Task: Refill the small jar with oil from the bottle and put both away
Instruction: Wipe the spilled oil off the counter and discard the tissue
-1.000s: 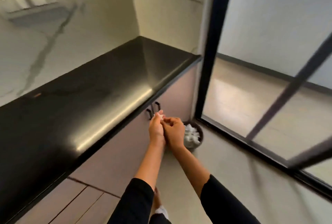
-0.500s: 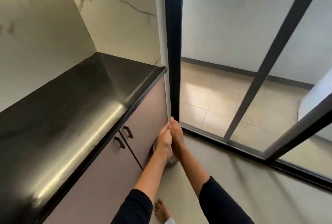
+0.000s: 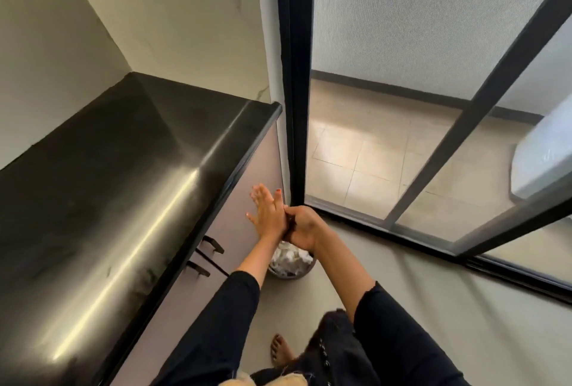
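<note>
meanwhile the person is standing at the end of a glossy black stone countertop point(image 3: 117, 169), and both arms in black sleeves are reaching forward and down over a small round waste bin point(image 3: 291, 263) that is sitting on the pale floor, filled with crumpled white paper. the left hand point(image 3: 267, 214) is spreading flat with its fingers wide and straight, holding nothing. the right hand point(image 3: 301, 226) is curling around the edge of the left palm, its fingers closing on that hand; whether anything small is lying between the two palms cannot be told. both hands are hovering in front of the mauve cabinet doors point(image 3: 244, 200) under the counter, just above the bin and beside the two black bar handles point(image 3: 205, 254). to the right a black-framed sliding glass door point(image 3: 294, 76) is standing, with a beige tiled balcony floor point(image 3: 371, 150) showing through it. a bare foot point(image 3: 280, 354) is resting on the floor near the bottom edge. the small jar and the oil bottle are not showing anywhere in this view, so their place cannot be told
</note>
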